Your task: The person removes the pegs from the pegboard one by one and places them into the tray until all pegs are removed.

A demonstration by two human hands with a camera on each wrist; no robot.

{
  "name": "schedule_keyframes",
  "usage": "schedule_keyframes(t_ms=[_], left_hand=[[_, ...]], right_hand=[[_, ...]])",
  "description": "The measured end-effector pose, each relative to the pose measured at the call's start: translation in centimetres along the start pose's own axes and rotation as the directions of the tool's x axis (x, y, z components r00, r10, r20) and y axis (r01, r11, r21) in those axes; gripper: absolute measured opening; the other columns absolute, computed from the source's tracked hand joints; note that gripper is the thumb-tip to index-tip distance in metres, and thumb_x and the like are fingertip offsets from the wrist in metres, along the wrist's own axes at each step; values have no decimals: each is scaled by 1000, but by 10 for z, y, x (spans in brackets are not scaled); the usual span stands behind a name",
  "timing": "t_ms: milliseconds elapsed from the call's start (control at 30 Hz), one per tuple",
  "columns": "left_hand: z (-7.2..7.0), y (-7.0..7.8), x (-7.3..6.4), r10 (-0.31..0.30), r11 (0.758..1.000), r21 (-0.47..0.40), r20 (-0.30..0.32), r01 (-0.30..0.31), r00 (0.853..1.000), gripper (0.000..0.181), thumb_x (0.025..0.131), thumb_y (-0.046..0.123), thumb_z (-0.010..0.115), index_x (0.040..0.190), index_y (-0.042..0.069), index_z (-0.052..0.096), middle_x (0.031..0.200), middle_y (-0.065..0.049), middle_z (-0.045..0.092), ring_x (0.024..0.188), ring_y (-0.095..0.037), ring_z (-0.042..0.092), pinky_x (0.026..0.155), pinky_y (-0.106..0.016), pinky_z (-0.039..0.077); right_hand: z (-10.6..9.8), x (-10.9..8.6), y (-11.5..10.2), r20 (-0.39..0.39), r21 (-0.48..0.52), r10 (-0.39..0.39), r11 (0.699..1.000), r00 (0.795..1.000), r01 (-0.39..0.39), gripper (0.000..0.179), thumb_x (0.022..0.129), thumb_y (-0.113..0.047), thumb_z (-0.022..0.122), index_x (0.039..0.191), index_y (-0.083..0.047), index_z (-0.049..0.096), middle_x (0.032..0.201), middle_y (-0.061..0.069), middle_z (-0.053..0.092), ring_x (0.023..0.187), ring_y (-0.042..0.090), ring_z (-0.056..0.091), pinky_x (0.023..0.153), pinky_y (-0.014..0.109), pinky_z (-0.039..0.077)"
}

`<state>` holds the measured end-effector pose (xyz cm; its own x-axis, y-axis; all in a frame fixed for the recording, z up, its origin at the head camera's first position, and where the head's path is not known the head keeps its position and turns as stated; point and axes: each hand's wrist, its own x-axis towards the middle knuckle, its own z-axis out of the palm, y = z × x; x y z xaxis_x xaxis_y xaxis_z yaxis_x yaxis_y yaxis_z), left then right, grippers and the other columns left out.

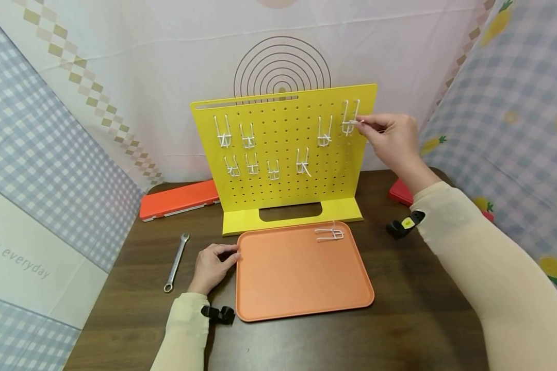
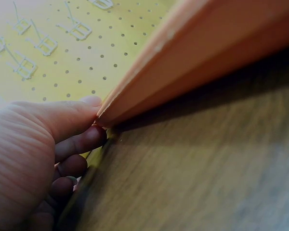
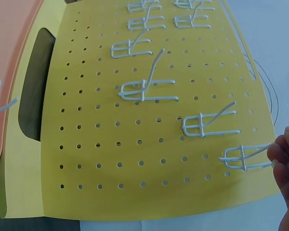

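A yellow pegboard [image 1: 278,154] stands upright at the back of the table, with several white wire hooks on it. At its upper right my right hand [image 1: 392,135] pinches the prong of a white pegboard hook [image 3: 238,158] between thumb and fingertips; that hook lies against the board. My left hand [image 1: 213,265] pinches the left rim of an orange tray [image 1: 301,278], thumb on top and a finger below in the left wrist view. One more white hook [image 1: 330,234] lies in the tray's far right corner.
A combination wrench [image 1: 177,263] lies on the table left of my left hand. Behind it sits a flat orange-red case [image 1: 178,200] beside the board. A red object [image 1: 400,191] is partly hidden behind my right forearm. Patterned cloth hangs around the table.
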<state>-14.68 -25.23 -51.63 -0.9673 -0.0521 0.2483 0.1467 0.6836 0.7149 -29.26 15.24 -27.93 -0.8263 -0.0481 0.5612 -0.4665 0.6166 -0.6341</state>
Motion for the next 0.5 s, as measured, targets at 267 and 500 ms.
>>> schedule_keyframes(t_ms=[267, 500], left_hand=[[-1, 1, -1, -5, 1000, -5, -2, 5, 1000, 21, 81, 27, 79, 101, 22, 78, 94, 5, 71, 90, -15, 63, 78, -40, 51], [-1, 2, -1, -5, 1000, -3, -1, 5, 1000, 20, 82, 28, 79, 101, 22, 78, 94, 4, 70, 90, -16, 63, 78, -40, 51]], right_hand=[[-5, -17, 7, 1, 15, -32, 999, 999, 32, 27, 89, -31, 68, 108, -13, 76, 102, 3, 73, 79, -1, 66, 64, 12, 50], [-7, -42, 22, -30, 21, -87, 996, 996, 88, 23, 89, -24, 69, 104, -9, 77, 96, 8, 73, 73, -10, 62, 64, 8, 48]])
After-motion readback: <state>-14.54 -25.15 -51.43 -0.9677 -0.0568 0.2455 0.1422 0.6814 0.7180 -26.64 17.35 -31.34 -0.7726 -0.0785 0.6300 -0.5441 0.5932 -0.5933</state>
